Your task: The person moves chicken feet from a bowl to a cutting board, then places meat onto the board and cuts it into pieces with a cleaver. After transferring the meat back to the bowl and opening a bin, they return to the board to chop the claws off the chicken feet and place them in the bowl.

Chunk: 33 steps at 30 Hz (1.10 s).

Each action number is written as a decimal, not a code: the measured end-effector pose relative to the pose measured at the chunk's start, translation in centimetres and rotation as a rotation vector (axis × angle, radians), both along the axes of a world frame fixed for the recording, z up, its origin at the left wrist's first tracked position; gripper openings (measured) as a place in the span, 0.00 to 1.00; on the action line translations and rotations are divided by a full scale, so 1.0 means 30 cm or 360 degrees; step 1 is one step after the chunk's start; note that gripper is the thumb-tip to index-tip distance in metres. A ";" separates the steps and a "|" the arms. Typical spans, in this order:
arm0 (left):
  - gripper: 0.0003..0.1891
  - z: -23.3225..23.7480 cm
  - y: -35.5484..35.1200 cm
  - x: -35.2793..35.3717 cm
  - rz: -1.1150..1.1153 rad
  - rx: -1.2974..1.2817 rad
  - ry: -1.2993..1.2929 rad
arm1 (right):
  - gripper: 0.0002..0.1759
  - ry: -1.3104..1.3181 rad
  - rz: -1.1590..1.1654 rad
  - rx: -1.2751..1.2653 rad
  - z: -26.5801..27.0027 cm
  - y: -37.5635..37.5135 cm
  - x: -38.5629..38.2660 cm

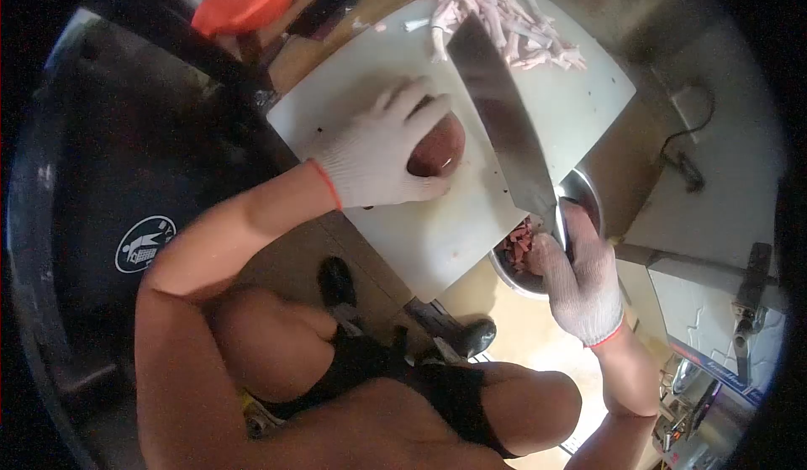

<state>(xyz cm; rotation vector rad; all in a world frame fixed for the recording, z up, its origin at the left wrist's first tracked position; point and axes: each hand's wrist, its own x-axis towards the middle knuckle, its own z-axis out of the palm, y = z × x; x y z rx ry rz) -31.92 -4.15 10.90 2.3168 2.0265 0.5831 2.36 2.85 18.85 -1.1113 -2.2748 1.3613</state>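
Pointing knife lengthwise forward, slightly left: right hand gripping handle, left hand cupping dark-red meat.

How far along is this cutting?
Partway, it seems. Red pieces in the bowl look cut, as do the pale pieces on the board. The left hand holds dark meat, the right hand a knife. That meat, apparently a large lump, seems left.
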 end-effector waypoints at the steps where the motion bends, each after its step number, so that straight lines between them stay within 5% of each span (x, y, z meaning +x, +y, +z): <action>1: 0.46 0.011 -0.042 -0.033 0.0042 0.0009 -0.0096 | 0.21 -0.0075 0.0056 0.0006 0.019 0.004 -0.030; 9: 0.34 -0.013 -0.260 -0.171 0.0025 -0.0054 -0.0240 | 0.22 0.0119 0.0066 0.0413 0.010 -0.011 -0.205; 13: 0.34 -0.057 -0.280 -0.142 -0.0067 0.0038 -0.0227 | 0.24 -0.0453 0.0420 0.0404 -0.048 0.032 -0.214; 21: 0.35 -0.083 -0.303 -0.146 -0.0040 -0.0020 -0.0258 | 0.23 0.0115 0.0223 0.0508 0.029 -0.062 -0.246; 25: 0.34 -0.068 -0.310 -0.136 -0.0028 -0.0023 -0.0316 | 0.23 -0.0388 0.0366 0.0288 -0.070 -0.037 -0.259; 33: 0.33 -0.097 -0.318 -0.137 -0.0006 0.0021 -0.0280 | 0.25 0.0110 0.0236 0.0747 -0.002 -0.079 -0.266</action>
